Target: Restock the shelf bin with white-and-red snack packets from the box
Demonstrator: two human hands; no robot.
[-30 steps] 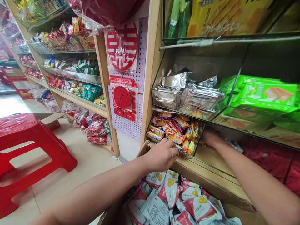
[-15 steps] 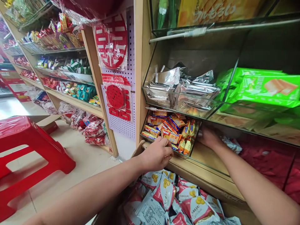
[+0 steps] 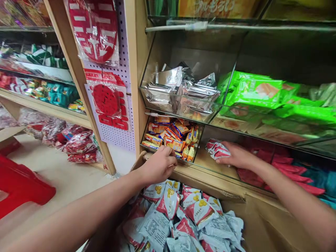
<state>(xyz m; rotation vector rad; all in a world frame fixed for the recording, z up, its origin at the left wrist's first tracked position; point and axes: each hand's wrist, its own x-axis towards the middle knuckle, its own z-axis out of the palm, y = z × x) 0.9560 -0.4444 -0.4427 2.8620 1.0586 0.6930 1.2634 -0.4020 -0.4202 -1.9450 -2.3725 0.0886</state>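
Note:
My right hand is inside the low shelf compartment, its fingers closed on a red-and-white snack packet. My left hand is in front of the bin of orange-wrapped snacks, at the shelf's front edge. Its fingers are curled in, and whatever they hold, if anything, is hidden. Below both hands stands an open cardboard box. Many white-and-pink snack packets fill it, showing yellow round pictures.
Above the low compartment are silver packets and green packets behind clear dividers. Pink packets lie further right. At left are a red plastic stool, bagged goods on the floor and red paper decorations.
The view has shifted right. My right hand, formerly reaching deeper behind the divider, now shows a red-and-white packet in its fingers. My left hand stays by the orange snacks.

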